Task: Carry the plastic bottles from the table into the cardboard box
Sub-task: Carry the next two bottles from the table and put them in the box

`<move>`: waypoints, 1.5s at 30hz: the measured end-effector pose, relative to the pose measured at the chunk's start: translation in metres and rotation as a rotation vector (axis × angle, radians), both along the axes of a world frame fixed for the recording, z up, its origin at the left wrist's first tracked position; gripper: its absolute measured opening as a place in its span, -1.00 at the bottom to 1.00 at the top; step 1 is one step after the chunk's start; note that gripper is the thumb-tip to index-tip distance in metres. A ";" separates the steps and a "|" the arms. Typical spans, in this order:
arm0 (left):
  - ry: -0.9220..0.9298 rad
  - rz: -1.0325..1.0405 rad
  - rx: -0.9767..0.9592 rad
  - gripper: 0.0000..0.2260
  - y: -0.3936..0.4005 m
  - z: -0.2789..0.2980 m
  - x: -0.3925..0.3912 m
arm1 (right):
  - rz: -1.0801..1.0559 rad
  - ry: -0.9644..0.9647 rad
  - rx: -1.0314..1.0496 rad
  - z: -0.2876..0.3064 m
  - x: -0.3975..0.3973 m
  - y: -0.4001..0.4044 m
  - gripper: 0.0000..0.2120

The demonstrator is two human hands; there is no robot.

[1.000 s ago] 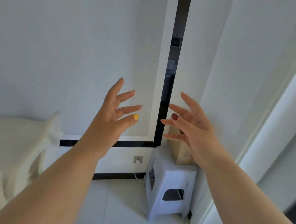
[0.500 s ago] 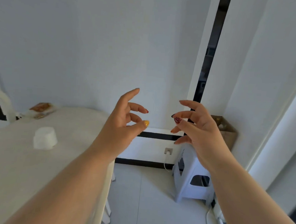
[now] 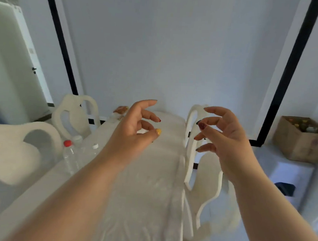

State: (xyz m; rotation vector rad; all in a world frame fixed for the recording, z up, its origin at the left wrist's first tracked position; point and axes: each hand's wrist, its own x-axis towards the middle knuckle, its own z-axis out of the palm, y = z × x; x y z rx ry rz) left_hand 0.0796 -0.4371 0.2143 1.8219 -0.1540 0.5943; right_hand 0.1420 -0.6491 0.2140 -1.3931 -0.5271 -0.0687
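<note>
Clear plastic bottles stand at the left edge of the white table: one with a red cap and two with white caps beside it. The cardboard box sits on a white stool at the far right, with several bottles inside. My left hand hovers above the table's middle, fingers spread and empty, to the right of the bottles. My right hand is raised over the table's right edge, also empty with curled, parted fingers.
White chairs stand on both sides of the table: two on the left and two on the right. The white stool carries the box. A small snack packet lies at the table's far end.
The view has swung left from the box and stool to the table. The bottles and chairs have come into sight. Both hands stay raised and empty.
</note>
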 end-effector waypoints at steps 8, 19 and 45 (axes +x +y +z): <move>0.015 0.162 -0.049 -0.58 0.124 -0.011 -0.077 | 0.130 -0.008 -0.029 -0.008 -0.048 0.134 -0.71; 0.042 0.297 -0.068 -0.61 0.276 -0.026 -0.084 | 0.203 0.025 -0.058 -0.026 -0.032 0.293 -0.72; 0.401 0.163 0.015 -0.60 0.489 -0.158 0.058 | -0.156 0.345 -0.573 -0.167 0.073 0.501 -0.56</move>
